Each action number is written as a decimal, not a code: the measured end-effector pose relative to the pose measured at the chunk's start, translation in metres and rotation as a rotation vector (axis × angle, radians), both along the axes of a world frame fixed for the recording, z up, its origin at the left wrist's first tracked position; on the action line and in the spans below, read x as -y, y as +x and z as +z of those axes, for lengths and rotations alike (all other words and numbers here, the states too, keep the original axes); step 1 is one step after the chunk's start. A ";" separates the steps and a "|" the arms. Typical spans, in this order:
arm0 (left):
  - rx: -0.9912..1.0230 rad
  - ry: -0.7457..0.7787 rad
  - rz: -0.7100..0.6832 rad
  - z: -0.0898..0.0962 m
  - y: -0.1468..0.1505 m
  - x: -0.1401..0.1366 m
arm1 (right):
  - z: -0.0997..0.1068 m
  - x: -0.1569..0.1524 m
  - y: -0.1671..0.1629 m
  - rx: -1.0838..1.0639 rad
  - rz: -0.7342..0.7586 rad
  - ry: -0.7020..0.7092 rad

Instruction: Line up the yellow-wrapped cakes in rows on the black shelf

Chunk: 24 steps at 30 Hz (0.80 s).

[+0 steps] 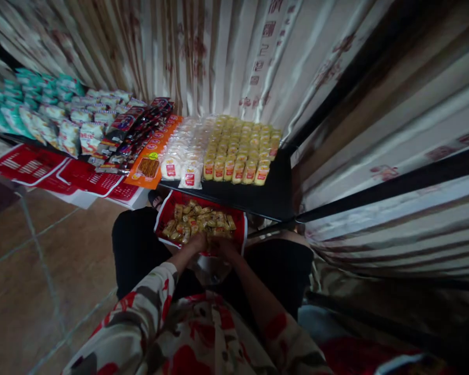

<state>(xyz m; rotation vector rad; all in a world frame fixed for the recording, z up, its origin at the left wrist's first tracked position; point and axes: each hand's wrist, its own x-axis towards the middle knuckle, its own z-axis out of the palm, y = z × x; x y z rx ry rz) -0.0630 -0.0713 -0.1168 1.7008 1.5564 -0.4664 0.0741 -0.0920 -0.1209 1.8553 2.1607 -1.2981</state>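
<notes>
Between my knees is a red bag with a white border [240, 221], spread under a pile of small gold-wrapped snack packets [197, 219]. My left hand [195, 244] is over the near edge of that pile, its fingers curled in, and what they grip is hidden. Close beside it, my right hand [223, 247] lies in shadow at the bag's near side. Its fingers are too dark to make out. The two hands almost meet, next to the nearest packets.
A black bench [234, 200] ahead carries rows of yellow snack packs [242, 146], white round packs [180, 156], an orange bag [150, 161], dark red packets [131, 130] and green-and-white packets [35, 99]. Red printed sheets [27, 164] hang at its front. Curtains [226, 57] stand behind.
</notes>
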 end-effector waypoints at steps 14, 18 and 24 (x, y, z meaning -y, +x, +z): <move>-0.012 0.117 -0.047 0.008 0.012 0.006 | -0.011 0.012 0.012 -0.149 -0.186 0.071; -0.039 0.167 0.006 0.019 0.013 0.007 | -0.005 0.011 0.013 -0.201 -0.289 0.151; 0.024 0.237 0.186 0.046 0.000 -0.005 | 0.004 0.007 0.023 -0.248 -0.478 0.265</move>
